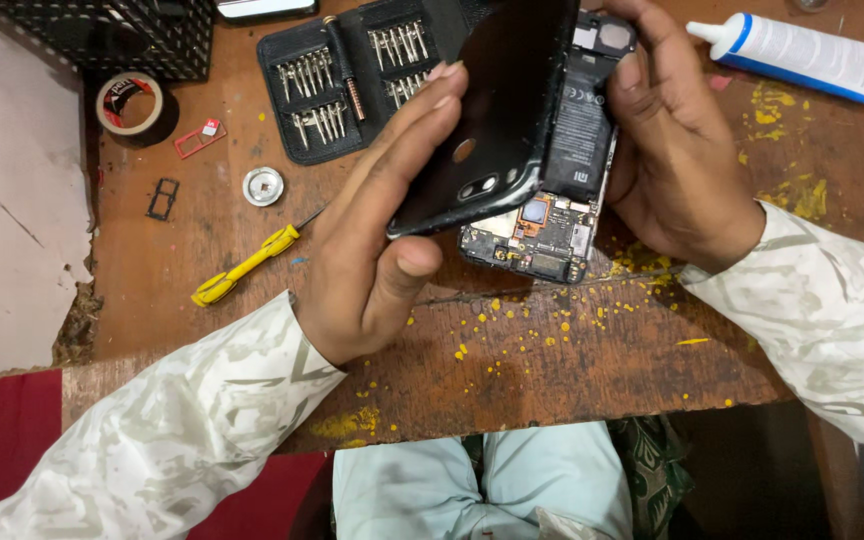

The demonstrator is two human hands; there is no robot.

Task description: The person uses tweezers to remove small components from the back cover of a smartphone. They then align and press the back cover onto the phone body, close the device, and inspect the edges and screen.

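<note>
The left hand holds a glossy black plastic back cover of a phone, thumb pressed against its lower edge and the fingers stretched flat along its outer face, so the cover stands tilted up like an opened lid. The right hand grips the opened phone body from the far side, fingers wrapped over its top end near the camera cutout, with the black battery and the circuit board at its lower end exposed. Cover and phone body meet along one long edge and are held just above the worn brown wooden table, which is speckled with yellow spots; the two are up in the middle of the view, between both hands. Both arms wear pale patterned sleeves. Left of the left hand, a yellow-handled screwdriver lies on the wood, well clear of the fingers, and beyond it sits a small round silver metal disc. Behind the cover lies an open black case of small screwdriver bits. A roll of brown tape rests near the table's left edge, with a small red card tray and a small black card tray nearby. A white and blue tube lies at the far right
</note>
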